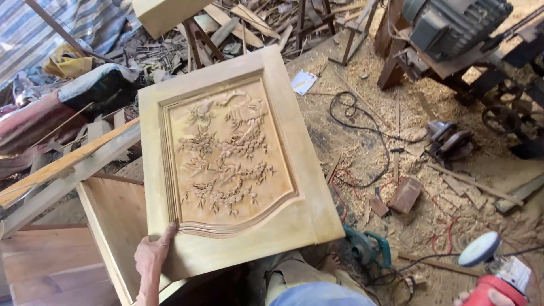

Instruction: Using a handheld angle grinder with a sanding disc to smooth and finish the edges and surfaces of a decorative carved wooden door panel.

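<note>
My left hand (152, 258) grips the near left corner of the carved wooden panel (232, 164), thumb laid on its face just below the moulded edge, fingers wrapped behind where I cannot see them. The panel stands tilted up in front of me, its carved relief of flowering branches and birds facing me, its far end reaching toward the scrap wood pile (238, 25). My right hand (481, 297) sits at the near right edge, closed round the red body of a polisher (494, 269) whose round white pad points up and left; only a few of my fingertips show. Behind the panel on the left is an open wooden cabinet frame (110, 226), and a long plank (62, 164) runs across it toward the far left. Near my knee, on the sawdust-covered floor (362, 102), lies a teal power tool (368, 249). Further right a black cable (362, 133) loops toward a circular saw (450, 139), with a small reddish wood block (406, 194) between. A grey motor (453, 22) sits on a stand at the far right
</note>
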